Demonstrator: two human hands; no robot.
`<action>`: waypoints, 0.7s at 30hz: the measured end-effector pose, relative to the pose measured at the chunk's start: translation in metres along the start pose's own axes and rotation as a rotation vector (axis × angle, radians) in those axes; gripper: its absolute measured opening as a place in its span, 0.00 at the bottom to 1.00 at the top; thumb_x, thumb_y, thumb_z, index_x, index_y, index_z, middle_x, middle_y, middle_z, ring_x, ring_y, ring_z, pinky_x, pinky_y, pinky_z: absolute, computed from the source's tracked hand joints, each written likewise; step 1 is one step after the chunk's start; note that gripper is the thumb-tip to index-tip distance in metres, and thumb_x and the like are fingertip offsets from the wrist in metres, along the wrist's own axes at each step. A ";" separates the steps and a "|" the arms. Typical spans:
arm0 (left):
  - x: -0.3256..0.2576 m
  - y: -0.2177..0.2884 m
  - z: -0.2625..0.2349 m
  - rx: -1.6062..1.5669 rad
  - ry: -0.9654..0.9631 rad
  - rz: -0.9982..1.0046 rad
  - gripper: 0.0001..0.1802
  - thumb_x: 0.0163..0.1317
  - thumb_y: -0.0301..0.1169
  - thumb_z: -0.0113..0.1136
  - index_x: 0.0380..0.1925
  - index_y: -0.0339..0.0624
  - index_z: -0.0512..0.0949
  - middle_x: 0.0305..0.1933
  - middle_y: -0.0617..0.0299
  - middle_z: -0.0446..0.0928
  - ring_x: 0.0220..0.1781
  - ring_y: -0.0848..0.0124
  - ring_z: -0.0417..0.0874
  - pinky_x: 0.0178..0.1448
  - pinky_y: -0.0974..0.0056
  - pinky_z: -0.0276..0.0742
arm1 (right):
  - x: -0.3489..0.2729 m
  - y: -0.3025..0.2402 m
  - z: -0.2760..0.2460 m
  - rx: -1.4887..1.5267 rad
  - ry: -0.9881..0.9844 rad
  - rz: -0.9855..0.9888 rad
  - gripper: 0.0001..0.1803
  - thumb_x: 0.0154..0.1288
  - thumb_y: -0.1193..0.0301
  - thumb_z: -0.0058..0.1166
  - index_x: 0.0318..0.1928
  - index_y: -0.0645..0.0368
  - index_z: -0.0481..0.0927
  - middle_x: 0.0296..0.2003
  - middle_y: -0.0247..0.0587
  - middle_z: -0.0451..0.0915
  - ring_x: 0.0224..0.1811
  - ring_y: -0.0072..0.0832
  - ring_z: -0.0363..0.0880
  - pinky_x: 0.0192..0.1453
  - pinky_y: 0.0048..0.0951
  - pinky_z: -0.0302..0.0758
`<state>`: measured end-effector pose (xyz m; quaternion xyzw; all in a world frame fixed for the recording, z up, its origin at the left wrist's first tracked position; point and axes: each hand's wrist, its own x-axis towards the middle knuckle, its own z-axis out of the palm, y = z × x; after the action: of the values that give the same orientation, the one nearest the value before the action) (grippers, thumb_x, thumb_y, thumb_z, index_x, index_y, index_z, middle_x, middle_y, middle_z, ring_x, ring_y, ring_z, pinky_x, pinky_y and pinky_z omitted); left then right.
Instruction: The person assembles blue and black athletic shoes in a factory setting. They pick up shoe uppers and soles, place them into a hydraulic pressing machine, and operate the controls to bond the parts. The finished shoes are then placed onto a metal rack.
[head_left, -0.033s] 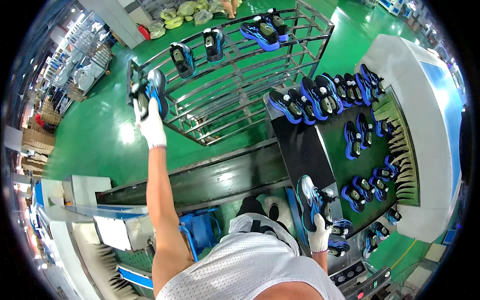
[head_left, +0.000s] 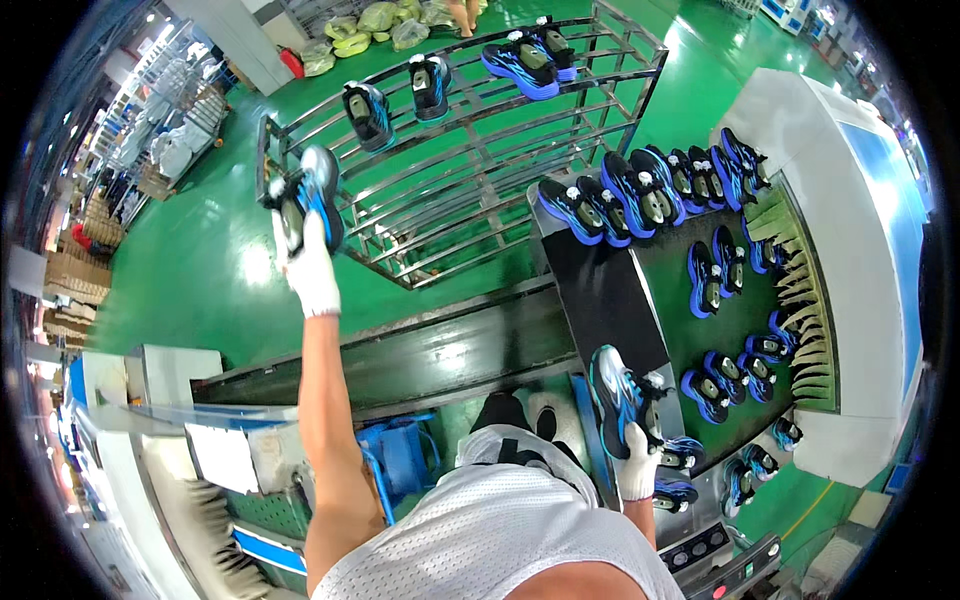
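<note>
The gloved left hand (head_left: 312, 272) grips a blue-and-silver shoe (head_left: 305, 205) at ten o'clock, beside the metal rack (head_left: 470, 150); the gloved right hand (head_left: 637, 465) clasps another blue shoe (head_left: 622, 395) at four o'clock, over the dark conveyor belt (head_left: 610, 290) carrying more shoes (head_left: 650, 190).

The left hand (head_left: 312, 272) covers the heel of its blue sneaker (head_left: 308, 205). The right hand (head_left: 637, 470) hides the lower part of its sneaker (head_left: 622, 395), and the shoes (head_left: 745, 478) just beyond are too small to make out.
</note>
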<state>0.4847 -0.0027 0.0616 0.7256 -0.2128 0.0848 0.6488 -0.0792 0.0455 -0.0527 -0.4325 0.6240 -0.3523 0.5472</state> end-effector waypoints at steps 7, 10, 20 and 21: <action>-0.259 0.040 -0.144 -0.052 -0.180 -0.454 0.33 0.63 0.27 0.68 0.69 0.34 0.72 0.63 0.55 0.79 0.60 0.70 0.79 0.68 0.61 0.72 | 0.010 -0.047 0.049 0.177 -0.494 -0.117 0.37 0.62 0.70 0.69 0.70 0.64 0.70 0.62 0.42 0.78 0.63 0.28 0.76 0.71 0.33 0.70; -0.319 0.069 -0.197 -0.167 -0.195 -0.507 0.38 0.65 0.24 0.64 0.74 0.33 0.63 0.69 0.51 0.73 0.69 0.66 0.74 0.74 0.60 0.67 | -0.016 -0.056 0.084 0.115 -0.740 -0.184 0.41 0.61 0.71 0.71 0.72 0.64 0.66 0.64 0.44 0.76 0.65 0.29 0.75 0.70 0.33 0.70; -0.421 0.107 -0.427 0.334 0.654 -0.495 0.43 0.58 0.26 0.73 0.73 0.35 0.65 0.62 0.56 0.77 0.59 0.70 0.79 0.64 0.61 0.76 | -0.190 -0.025 0.206 -0.112 -1.656 -0.246 0.48 0.59 0.60 0.73 0.72 0.69 0.64 0.60 0.51 0.78 0.63 0.33 0.76 0.69 0.35 0.72; -0.426 0.097 -0.449 0.331 0.802 -0.318 0.41 0.61 0.30 0.72 0.73 0.35 0.65 0.65 0.53 0.76 0.61 0.67 0.78 0.66 0.59 0.74 | -0.218 -0.021 0.224 -0.123 -1.721 -0.304 0.48 0.59 0.60 0.73 0.73 0.69 0.63 0.62 0.51 0.77 0.64 0.34 0.76 0.70 0.36 0.71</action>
<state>0.1314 0.5142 0.0442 0.7528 0.1852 0.2913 0.5604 0.1508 0.2465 0.0143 -0.6554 -0.0521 0.0616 0.7510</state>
